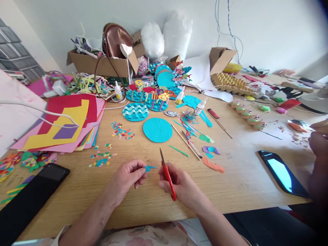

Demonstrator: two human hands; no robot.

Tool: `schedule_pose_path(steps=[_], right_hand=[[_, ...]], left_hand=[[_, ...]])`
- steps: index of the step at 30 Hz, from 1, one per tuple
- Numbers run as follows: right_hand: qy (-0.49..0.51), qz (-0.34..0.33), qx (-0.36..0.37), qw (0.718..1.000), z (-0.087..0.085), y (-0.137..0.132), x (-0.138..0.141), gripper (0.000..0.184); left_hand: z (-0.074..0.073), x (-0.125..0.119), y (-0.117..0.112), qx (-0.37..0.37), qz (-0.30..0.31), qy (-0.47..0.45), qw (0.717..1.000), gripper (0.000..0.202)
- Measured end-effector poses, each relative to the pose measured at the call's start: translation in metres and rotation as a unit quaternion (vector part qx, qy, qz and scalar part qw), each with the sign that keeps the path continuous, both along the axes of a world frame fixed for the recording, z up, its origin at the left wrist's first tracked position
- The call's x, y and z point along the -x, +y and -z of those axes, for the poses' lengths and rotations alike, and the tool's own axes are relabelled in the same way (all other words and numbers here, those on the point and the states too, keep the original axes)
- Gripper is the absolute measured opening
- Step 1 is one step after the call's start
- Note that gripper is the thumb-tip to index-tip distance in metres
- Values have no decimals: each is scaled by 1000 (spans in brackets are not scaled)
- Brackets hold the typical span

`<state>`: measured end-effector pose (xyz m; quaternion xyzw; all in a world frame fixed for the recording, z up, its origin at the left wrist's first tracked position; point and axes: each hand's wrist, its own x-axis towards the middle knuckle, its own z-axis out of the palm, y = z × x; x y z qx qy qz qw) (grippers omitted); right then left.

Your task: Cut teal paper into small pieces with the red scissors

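1. Glue bottle point(200, 108): white, label print too small to read.
2. Turquoise disc point(157, 130): round, flat, lying on the wood-grained table point(123, 218) beyond both hands; wooden stick point(186, 141) near its right edge.
3. Blue paper piece point(150, 167): thin, pointed, pinched between left hand point(130, 176) thumb and fingers, above the table.
4. Scissors point(168, 177): red-handled, dark-bladed; right hand point(178, 181) fingers grasp the handles.

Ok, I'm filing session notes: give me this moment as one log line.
left hand: pinching blue paper | right hand: holding red scissors | ahead of hands: blue disc, flat on table
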<state>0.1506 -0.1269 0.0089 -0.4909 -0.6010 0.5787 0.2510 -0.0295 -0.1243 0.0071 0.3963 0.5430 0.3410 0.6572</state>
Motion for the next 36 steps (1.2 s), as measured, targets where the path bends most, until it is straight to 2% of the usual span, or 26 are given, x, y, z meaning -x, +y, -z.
schedule_pose_path(steps=[3, 10, 15, 18, 22, 28, 30, 32, 36], right_hand=[[52, 50, -14, 997, 4, 7, 11, 15], [50, 67, -17, 996, 10, 16, 27, 15], [104, 69, 23, 992, 6, 18, 27, 19], [92, 68, 21, 993, 6, 18, 27, 18], [50, 50, -9, 997, 11, 18, 30, 17], [81, 42, 8, 996, 7, 15, 32, 18], [52, 34, -5, 998, 2, 13, 28, 13], [-22, 7, -45, 999, -5, 9, 21, 5], [-154, -86, -125, 976, -15, -1, 6, 20]], left_hand=[[0, -2, 0, -11, 7, 3, 1000, 19], [3, -6, 2, -23, 23, 21, 999, 17], [2, -3, -1, -54, 40, 26, 997, 22], [1, 0, -2, -84, 55, 43, 994, 26], [4, 2, -2, -105, 71, 70, 990, 18], [5, 2, -4, -100, 68, 75, 990, 14], [4, 3, -6, -88, 46, 59, 993, 15], [2, 6, -7, -83, 16, 41, 996, 16], [0, 11, -8, -89, -15, 3, 996, 15]])
